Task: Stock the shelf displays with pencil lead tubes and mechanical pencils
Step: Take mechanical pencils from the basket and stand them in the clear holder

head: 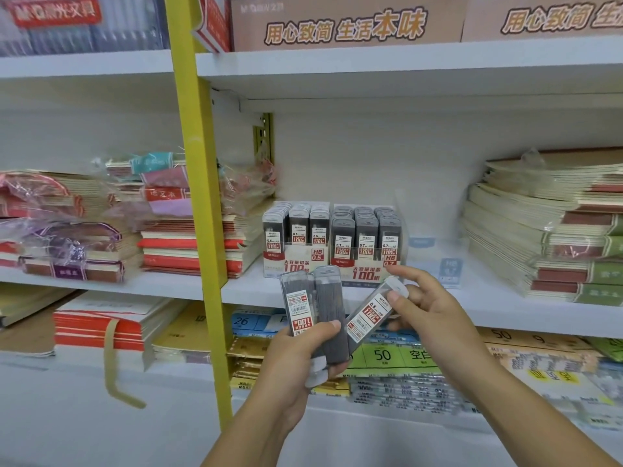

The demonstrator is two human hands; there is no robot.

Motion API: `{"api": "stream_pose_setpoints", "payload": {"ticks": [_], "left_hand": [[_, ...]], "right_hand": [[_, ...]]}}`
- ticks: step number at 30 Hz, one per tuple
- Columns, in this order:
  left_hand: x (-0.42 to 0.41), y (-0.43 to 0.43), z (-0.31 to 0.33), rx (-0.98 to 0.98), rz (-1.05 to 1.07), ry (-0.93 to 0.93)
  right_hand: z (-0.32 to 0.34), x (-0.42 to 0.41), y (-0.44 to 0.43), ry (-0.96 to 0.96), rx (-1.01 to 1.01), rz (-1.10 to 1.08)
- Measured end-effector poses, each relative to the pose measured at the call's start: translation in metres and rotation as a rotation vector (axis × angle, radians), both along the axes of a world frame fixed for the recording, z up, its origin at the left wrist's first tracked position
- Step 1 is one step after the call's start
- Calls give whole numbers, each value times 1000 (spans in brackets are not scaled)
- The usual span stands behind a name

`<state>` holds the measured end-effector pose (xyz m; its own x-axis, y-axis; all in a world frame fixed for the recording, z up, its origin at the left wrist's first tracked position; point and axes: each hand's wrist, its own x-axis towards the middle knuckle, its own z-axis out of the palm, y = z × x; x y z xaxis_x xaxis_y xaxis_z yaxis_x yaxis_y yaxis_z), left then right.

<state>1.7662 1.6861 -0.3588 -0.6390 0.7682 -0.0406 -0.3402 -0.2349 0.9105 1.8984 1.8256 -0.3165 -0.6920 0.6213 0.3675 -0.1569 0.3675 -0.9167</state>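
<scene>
The left grip (296,352) is clamped round two lead tubes (298,305), labels upside down and caps toward the wrist. The right grip (428,308) pinches a third tube (369,315) by its white cap, slanted so its base meets the pair at 7 o'clock. All three hang in front of the shelf (249,291), just below the displays: the 0.5 box (296,242) sits at 11 o'clock from the third tube, the 0.7 box (365,246) at 12 o'clock. That tube's label reads 0.5, so it likely belongs in the 0.5 box. It should be turned upright, cap up and label forward like the stocked ones, then lowered into a free slot. Both front rows look full, and the slots behind cannot be seen. The pair's lead size is unreadable, so each should be checked and flipped before placing.
</scene>
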Motion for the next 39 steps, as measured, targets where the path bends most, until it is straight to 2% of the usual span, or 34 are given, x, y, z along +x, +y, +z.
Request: {"api": "stream_pose_setpoints", "payload": {"ticks": [4, 7, 9, 12, 14, 17, 21, 27, 29, 30, 32, 34, 36, 39], "left_hand": [[-14, -7, 3, 21, 46, -8], [-37, -17, 9, 31, 132, -6], [-52, -24, 13, 25, 176, 4], [-71, -30, 17, 29, 239, -16], [-81, -32, 20, 34, 270, -38], [-92, -35, 21, 42, 298, -62], [-101, -32, 20, 31, 313, -76], [-104, -27, 16, 36, 296, -29], [-103, -25, 16, 48, 282, -23], [-103, -23, 17, 46, 273, -23], [-101, -21, 18, 34, 253, -9], [-98, -20, 18, 28, 228, 24], [-95, -20, 18, 34, 199, 60], [-90, -20, 16, 20, 132, 118]], "right_hand": [[16, -10, 1, 90, 41, -101], [52, -31, -2, 191, 216, -118], [78, -54, -4, 189, 404, -126], [108, -92, -6, 106, 754, -201], [115, -116, -3, -31, 925, -209], [115, -144, 6, -207, 968, -232], [128, -160, 19, -241, 895, -261], [127, -165, 24, -399, 957, -170], [121, -166, 24, -391, 978, -162], [119, -166, 24, -399, 1064, -210], [120, -166, 24, -465, 1357, -371], [120, -160, 18, -404, 1488, -464], [112, -148, 5, -269, 1314, -371], [80, -131, -19, -277, 755, 53]]}}
